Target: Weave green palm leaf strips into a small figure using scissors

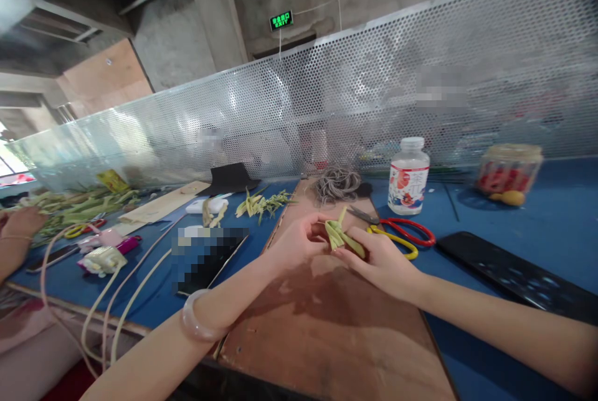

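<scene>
Above a brown wooden board (327,332), both of my hands meet around a folded pale green corn husk (337,234). My left hand (306,239) pinches it from the left, its fingertips partly hidden behind the folds. From the right, my right hand (380,261) grips the lower end between thumb and fingers. One narrow strip of the husk sticks up between the hands. Just beyond my right hand lie scissors (408,231) with red and yellow handles. A coil of grey cord (337,185) rests at the board's far end.
A white-capped bottle (409,177), a jar (509,170) and a black phone (514,270) stand or lie at right. At left are a tablet (212,261), small green husk pieces (261,203), cables and another person's hand (21,223). A perforated metal screen (261,114) runs behind.
</scene>
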Tool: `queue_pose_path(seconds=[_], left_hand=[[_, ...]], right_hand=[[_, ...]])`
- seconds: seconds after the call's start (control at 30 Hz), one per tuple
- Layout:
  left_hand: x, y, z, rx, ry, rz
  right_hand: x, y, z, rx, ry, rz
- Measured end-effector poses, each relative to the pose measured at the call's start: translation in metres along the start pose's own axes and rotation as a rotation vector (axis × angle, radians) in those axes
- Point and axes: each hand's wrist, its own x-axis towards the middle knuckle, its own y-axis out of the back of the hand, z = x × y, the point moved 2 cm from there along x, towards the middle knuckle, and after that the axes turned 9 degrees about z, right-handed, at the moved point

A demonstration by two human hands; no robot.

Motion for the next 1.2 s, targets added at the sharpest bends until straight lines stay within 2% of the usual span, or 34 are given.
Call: queue_pose_path(seconds=[0.13,0.23,0.33,0.43,1.0,1.2], left_hand=[[0.0,0.0,-0.001,-0.004,-0.006,0.001],[0.001,0.001,-0.003,-0.008,-0.013,0.009],[0.001,0.001,-0.003,-0.01,-0.034,0.005],[0.0,0.0,0.001,0.026,-0.048,0.02],[-0.005,-0.007,0.006,0.224,-0.135,0.1],[-0.005,-0.007,0.007,0.258,-0.148,0.109]], right_hand=[[-0.001,0.0,0.002,0.111,-0.015,0.147],[-0.001,0.001,0.001,0.129,0.091,0.243],[0.0,0.003,-0.002,0.082,0.224,0.245],[0.0,0.005,-0.004,0.085,0.294,0.257],[0.001,0.003,-0.004,0.116,0.395,0.317],[0.0,0.006,-0.005,-0.039,0.482,0.372]])
